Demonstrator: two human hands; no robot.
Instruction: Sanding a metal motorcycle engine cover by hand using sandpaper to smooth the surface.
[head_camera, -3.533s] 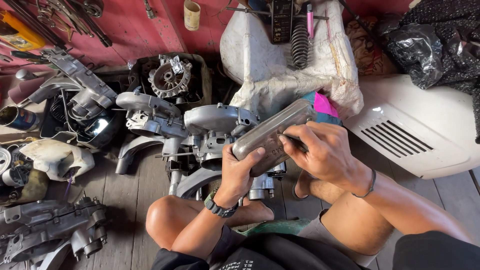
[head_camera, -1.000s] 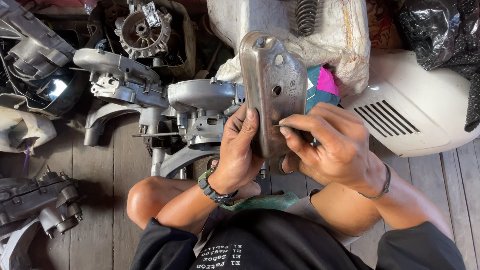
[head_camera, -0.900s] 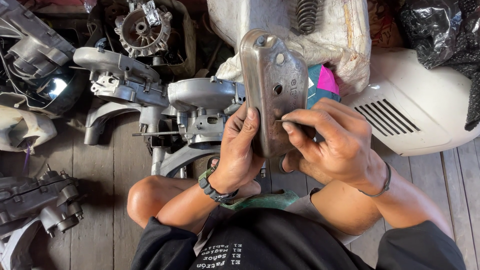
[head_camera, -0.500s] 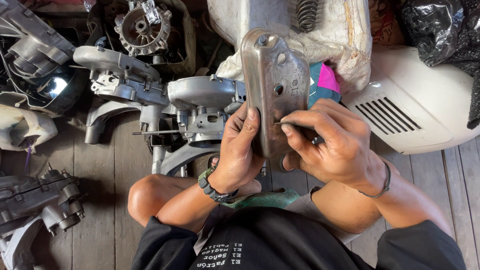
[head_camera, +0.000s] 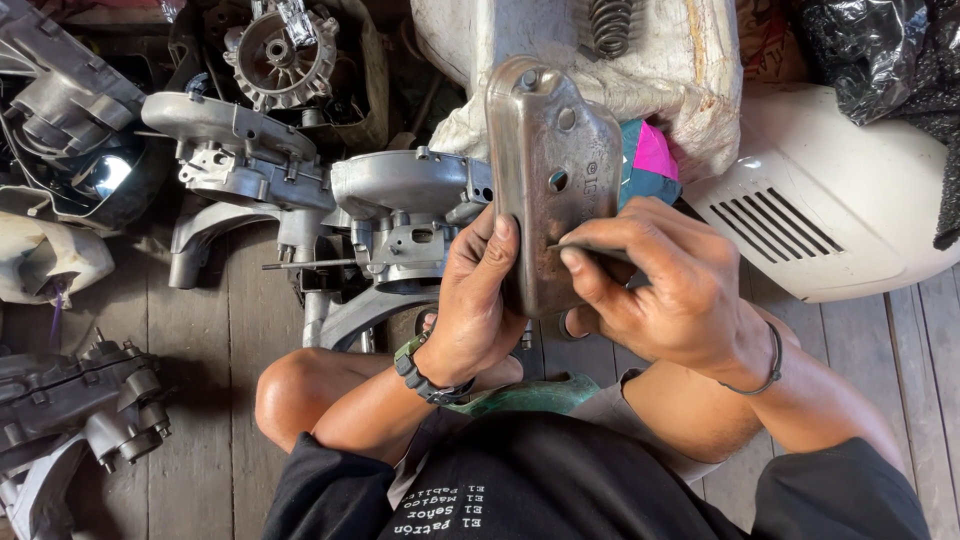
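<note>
My left hand (head_camera: 478, 300) grips the lower left edge of a rounded grey metal cover (head_camera: 553, 170) and holds it upright in front of me. My right hand (head_camera: 660, 285) pinches a thin dark pointed tool (head_camera: 585, 250), whose tip touches the cover's lower right face. The cover has a few small holes and a stained, rusty lower part. Behind it, a silver engine casing (head_camera: 400, 210) rests on the wooden floor between my knees.
Several engine casings and parts (head_camera: 230, 140) lie on the plank floor to the left. A white vented scooter side panel (head_camera: 840, 200) is at the right, a plastic-wrapped white part with a coil spring (head_camera: 610, 25) behind, and black plastic (head_camera: 890, 50) at top right.
The cover has been turned from lying tilted to standing upright, closer to the camera. Over the last second both hands barely moved, the tool tip staying on the cover.
</note>
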